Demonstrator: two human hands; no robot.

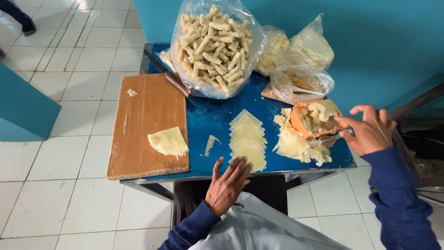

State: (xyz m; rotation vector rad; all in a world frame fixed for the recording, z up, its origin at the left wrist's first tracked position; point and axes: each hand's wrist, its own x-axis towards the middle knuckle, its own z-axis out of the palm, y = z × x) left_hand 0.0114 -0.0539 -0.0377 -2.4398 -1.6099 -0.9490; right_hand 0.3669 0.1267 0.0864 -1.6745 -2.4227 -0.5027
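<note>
Head view: left hand (226,185) open by wrappers (248,139); right hand (367,129) grips spoon (326,138) beside bowl (317,119).

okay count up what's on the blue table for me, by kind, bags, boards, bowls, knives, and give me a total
Plastic bags: 3, one of rolls, one of wrappers, one of crumbs
Wooden boards: 1
Orange bowls: 1, at the right hand
Knives: 1
Total: 6
Cut wrapper pieces are left out; the left hand rests by their row.
</note>
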